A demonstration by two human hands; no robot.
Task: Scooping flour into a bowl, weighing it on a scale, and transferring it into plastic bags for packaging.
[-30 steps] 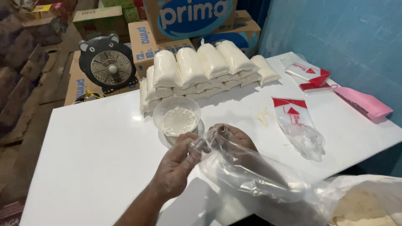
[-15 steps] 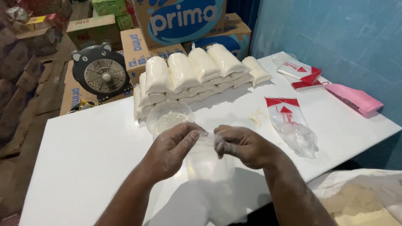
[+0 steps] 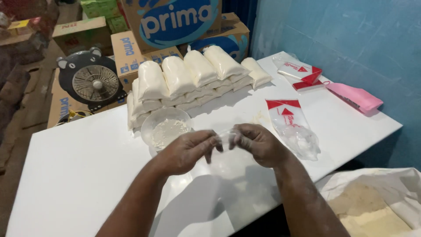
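My left hand [image 3: 186, 151] and my right hand [image 3: 261, 145] meet over the white table [image 3: 79, 175], both pinching the top edge of a thin clear plastic bag [image 3: 228, 164] that hangs down between them. Just beyond my left hand stands a clear bowl [image 3: 165, 128] with white powder in it. Behind the bowl lies a stacked row of filled white powder bags [image 3: 193, 74].
A clear packet with red markings [image 3: 293, 127] lies to the right, a similar one [image 3: 300, 72] and a pink packet [image 3: 353, 97] sit further back. An open sack of flour [image 3: 377, 206] stands at lower right. Cardboard boxes [image 3: 175, 22] and a black fan [image 3: 91, 81] sit behind the table.
A second ago my left hand held a loose bag low and my right arm was inside it. Both hands have since come together at the bag's top edge above the table.
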